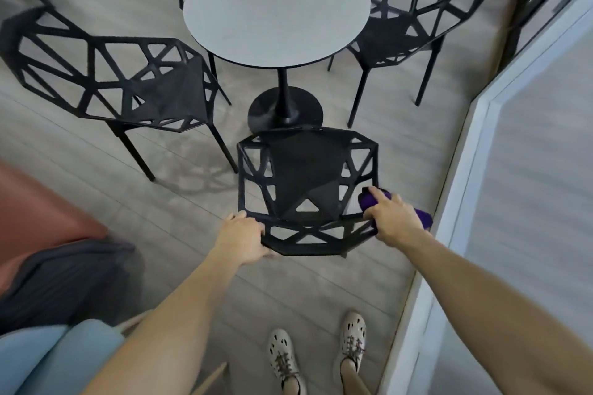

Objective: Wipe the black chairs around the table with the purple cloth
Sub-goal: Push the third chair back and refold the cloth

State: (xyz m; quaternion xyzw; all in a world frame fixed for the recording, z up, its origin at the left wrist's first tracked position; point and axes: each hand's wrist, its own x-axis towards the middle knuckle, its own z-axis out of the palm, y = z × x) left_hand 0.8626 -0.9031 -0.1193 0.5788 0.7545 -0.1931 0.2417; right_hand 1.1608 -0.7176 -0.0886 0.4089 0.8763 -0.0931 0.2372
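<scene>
Purple cloth (366,202) half hidden under right hand (393,220)

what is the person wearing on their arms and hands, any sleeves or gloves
Nothing worn shows. The left hand and right hand are bare, with no gloves, and both forearms are bare to the picture's lower edge: no sleeves, watch or bands. Rings are too small to rule out.
</scene>
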